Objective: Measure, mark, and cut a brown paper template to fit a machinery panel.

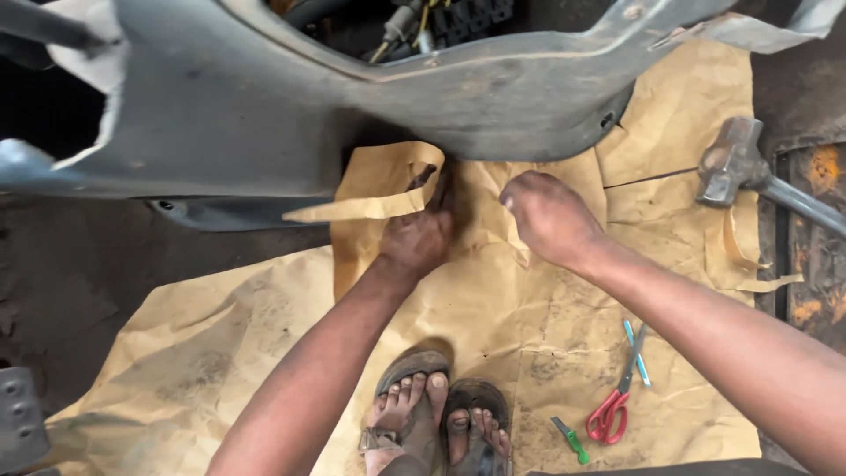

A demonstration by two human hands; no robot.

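A large sheet of brown paper [264, 335] is spread on the ground under a grey curved body panel [291, 106]. My left hand [419, 238] pinches a cut strip of the brown paper [379, 189] right below the panel's lower edge. My right hand [551, 216] is a fist pressed on the paper just to the right, thumb tucked; whether it holds anything is hidden. My two feet in sandals [436, 419] stand on the paper at the bottom.
A steel hammer [736, 163] lies at the right edge of the paper. Red-handled scissors [617, 401], a blue pen [636, 353] and a small green tool [571, 439] lie at lower right. Wires [414, 22] show inside the panel. Dark dirty floor lies at left.
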